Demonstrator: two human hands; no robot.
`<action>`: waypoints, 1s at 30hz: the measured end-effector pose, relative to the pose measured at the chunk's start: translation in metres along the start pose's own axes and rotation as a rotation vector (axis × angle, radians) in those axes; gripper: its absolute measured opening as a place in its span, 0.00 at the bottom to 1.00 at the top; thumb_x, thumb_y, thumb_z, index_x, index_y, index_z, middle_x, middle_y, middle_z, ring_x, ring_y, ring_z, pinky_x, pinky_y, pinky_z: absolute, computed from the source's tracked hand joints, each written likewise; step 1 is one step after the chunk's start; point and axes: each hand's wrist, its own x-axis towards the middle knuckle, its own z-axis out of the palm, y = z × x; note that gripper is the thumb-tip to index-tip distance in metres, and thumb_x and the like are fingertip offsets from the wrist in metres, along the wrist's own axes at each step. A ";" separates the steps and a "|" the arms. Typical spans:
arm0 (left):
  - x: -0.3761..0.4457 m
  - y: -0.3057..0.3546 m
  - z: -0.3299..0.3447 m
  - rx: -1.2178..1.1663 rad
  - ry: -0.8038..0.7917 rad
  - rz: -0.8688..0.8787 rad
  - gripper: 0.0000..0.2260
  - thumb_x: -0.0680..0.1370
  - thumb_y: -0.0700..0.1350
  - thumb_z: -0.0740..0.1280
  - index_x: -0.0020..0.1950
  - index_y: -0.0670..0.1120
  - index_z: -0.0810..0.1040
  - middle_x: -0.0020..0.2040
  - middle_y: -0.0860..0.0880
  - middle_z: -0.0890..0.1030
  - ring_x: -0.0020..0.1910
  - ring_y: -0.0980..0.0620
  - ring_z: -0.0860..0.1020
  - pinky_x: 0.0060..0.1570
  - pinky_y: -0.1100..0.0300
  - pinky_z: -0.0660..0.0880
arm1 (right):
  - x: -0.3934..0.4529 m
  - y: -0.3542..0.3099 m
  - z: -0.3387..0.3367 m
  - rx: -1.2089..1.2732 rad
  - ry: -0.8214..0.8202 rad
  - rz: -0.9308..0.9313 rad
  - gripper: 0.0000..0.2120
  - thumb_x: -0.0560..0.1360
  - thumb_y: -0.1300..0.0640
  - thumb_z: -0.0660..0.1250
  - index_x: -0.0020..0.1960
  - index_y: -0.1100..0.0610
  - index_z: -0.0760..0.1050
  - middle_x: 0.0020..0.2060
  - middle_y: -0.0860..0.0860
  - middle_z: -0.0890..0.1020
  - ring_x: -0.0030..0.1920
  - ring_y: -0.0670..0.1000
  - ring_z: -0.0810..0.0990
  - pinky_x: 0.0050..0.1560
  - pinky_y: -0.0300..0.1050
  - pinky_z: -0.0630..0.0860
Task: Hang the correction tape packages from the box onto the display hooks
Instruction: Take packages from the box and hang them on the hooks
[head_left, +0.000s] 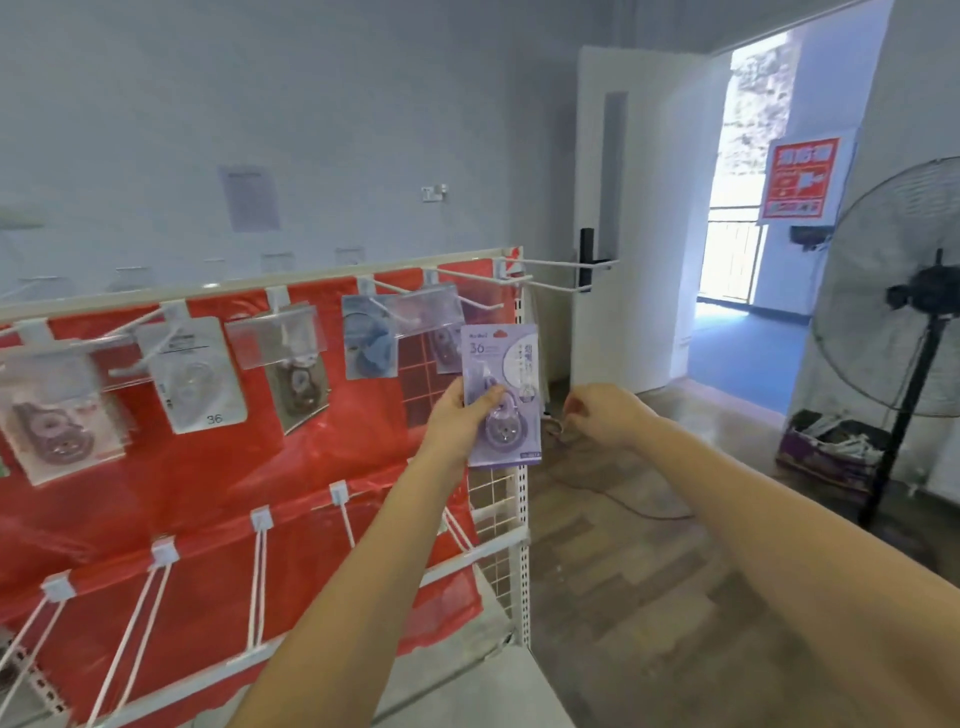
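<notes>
My left hand (460, 415) grips a purple correction tape package (503, 364) by its lower half and holds it upright, just below the tip of a white hook (470, 300) in the top row. My right hand (605, 413) hovers to the right of the package with its fingers curled, holding nothing that I can see. Several correction tape packages hang on the top row hooks: a white one (200, 376), a blue one (370, 340) and a pink one (57, 415). The box is not in view.
The display rack has a red backing (311, 441) and a lower row of bare white hooks (258, 582). A long bare hook (566, 265) sticks out at the rack's top right corner. A standing fan (904, 312) and an open door (623, 208) are on the right.
</notes>
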 end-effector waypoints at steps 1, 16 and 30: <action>0.009 0.002 0.003 -0.001 0.019 0.024 0.08 0.76 0.41 0.69 0.54 0.48 0.77 0.56 0.42 0.82 0.56 0.41 0.80 0.59 0.43 0.75 | 0.008 0.005 0.001 0.006 -0.002 -0.001 0.11 0.78 0.56 0.60 0.54 0.60 0.78 0.51 0.56 0.82 0.51 0.56 0.79 0.55 0.47 0.74; 0.070 -0.019 0.019 0.061 0.084 0.244 0.07 0.77 0.40 0.67 0.51 0.52 0.77 0.46 0.54 0.83 0.43 0.60 0.82 0.42 0.67 0.78 | 0.149 0.015 0.046 -0.046 -0.135 -0.205 0.11 0.79 0.58 0.58 0.56 0.58 0.76 0.54 0.54 0.80 0.54 0.56 0.79 0.54 0.50 0.76; 0.090 -0.025 0.024 0.233 0.334 0.266 0.06 0.76 0.45 0.68 0.53 0.50 0.80 0.49 0.51 0.85 0.49 0.54 0.83 0.51 0.57 0.79 | 0.239 0.019 0.065 -0.006 -0.272 -0.389 0.18 0.79 0.52 0.62 0.65 0.58 0.73 0.62 0.55 0.77 0.60 0.55 0.76 0.60 0.48 0.72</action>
